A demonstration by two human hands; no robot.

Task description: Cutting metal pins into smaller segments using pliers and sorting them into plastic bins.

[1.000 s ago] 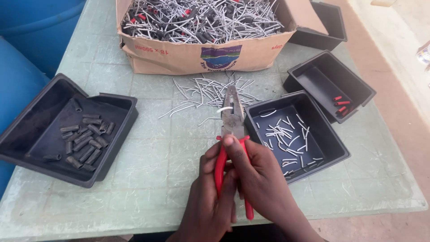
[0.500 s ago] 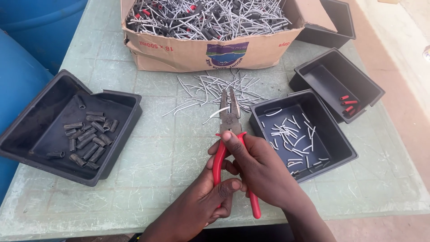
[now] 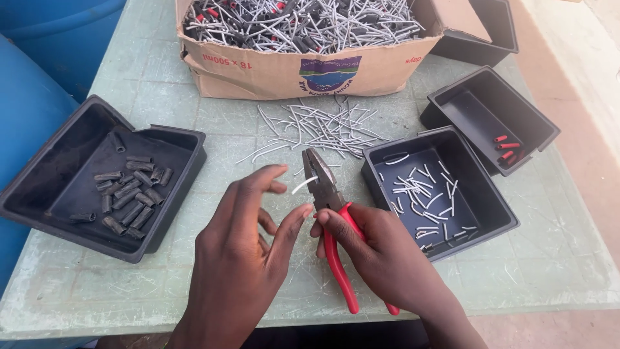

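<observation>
Your right hand (image 3: 381, 252) comes in from the bottom of the view and lies low over the table, with its back turned up. Your left hand (image 3: 248, 239) sits just beside it, raised a little, palm turned toward the right hand.

Both hands are over a pale green table (image 3: 161, 97) with a worn top. A cardboard box (image 3: 284, 64) full of grey wire bits stands at the far side. A loose pile of wire pieces (image 3: 323, 126) lies on the table just in front of the box. On your left is a black tray (image 3: 97, 181) with short dark tubes in it. On your right is a black bin (image 3: 445, 194) with cut grey wires in it, and behind that another black bin (image 3: 497, 116) with a few small red pieces. Something big and blue (image 3: 39, 97) stands by the table's left edge.

Your right fingers are wrapped tight around the red handles of the pliers (image 3: 329, 213). The pliers point away from you, and a short pale wire (image 3: 303, 185) sticks out from their left side. Your left fingers are spread and curled loosely, holding nothing; the thumb tip is touching or almost touching the pliers near the right hand.
</observation>
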